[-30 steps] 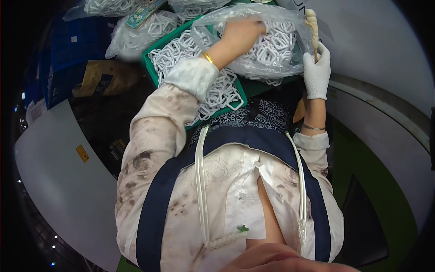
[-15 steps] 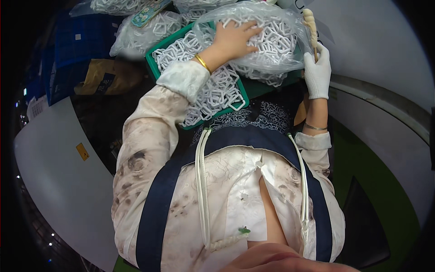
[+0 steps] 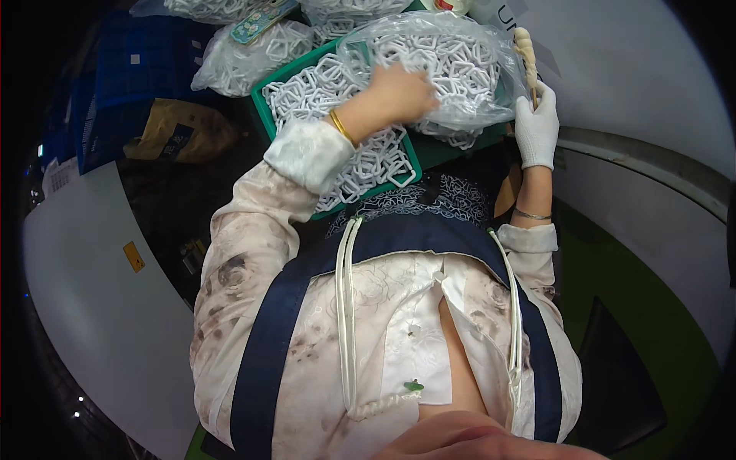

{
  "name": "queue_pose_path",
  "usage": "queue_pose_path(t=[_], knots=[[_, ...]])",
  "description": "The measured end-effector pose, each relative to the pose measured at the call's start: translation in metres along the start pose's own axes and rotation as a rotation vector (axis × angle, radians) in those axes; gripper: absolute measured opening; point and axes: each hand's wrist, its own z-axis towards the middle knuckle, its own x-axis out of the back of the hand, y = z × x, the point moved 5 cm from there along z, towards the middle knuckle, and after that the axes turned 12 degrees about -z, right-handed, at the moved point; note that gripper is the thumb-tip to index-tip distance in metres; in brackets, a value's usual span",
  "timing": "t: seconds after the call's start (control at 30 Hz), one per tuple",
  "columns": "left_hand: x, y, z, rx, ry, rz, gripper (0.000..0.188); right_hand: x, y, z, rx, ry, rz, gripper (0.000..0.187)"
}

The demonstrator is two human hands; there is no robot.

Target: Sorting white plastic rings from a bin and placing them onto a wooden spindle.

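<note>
My left hand (image 3: pixel 402 93), bare with a gold bangle at the wrist, is over the near left side of a clear plastic bag (image 3: pixel 474 73) full of white angular rings. Motion smears its fingers, so their hold cannot be made out. More of these white rings (image 3: pixel 303 93) fill a green tray (image 3: pixel 263 113) under my left forearm. At the right, my right hand (image 3: pixel 538 130) wears a white knit glove. It is closed round the thin lower part of a stick (image 3: pixel 525 55) with a cream wrapped head, which points upward.
Other clear bags (image 3: pixel 249 65) of white rings stand behind the tray, one with a pale green card (image 3: pixel 259 23) on top. To the left are a blue crate (image 3: pixel 142 65) and a brown bag (image 3: pixel 188 132). A light grey panel (image 3: pixel 644 84) rises at the right.
My left hand has drawn down and its spread fingers have come in, now blurred. My right hand holds the stick in nearly the same place.
</note>
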Motion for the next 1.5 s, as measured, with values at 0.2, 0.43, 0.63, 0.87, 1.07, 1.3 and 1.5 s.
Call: queue_pose_path(t=[0.2,0.43,0.63,0.87,1.07,1.3,1.5], knots=[[-0.01,0.029,-0.037,-0.142,0.204,0.159,0.046,0.02,-0.042,-0.018,0.112,0.048,-0.033,0.028],[-0.031,0.044,-0.038,-0.239,0.361,-0.029,0.044,-0.064,-0.083,0.036,0.352,-0.382,-0.744,0.033],[-0.031,0.053,-0.047,-0.307,0.335,-0.066,0.039,-0.081,-0.107,0.079,0.403,-0.176,-0.646,0.033],[-0.052,0.046,-0.065,-0.421,0.345,-0.023,0.038,-0.048,-0.086,0.01,0.54,-0.508,-0.895,0.027],[-0.051,0.046,-0.064,-0.351,0.232,-0.074,0.04,0.003,-0.087,-0.007,0.423,-0.535,-0.94,0.025],[-0.048,0.048,-0.071,-0.428,0.445,-0.103,0.04,-0.044,-0.081,-0.032,0.556,-0.513,-0.81,0.028],[-0.045,0.027,-0.08,-0.297,0.298,-0.168,0.035,-0.016,-0.051,-0.004,0.346,-0.541,-0.969,0.027]])
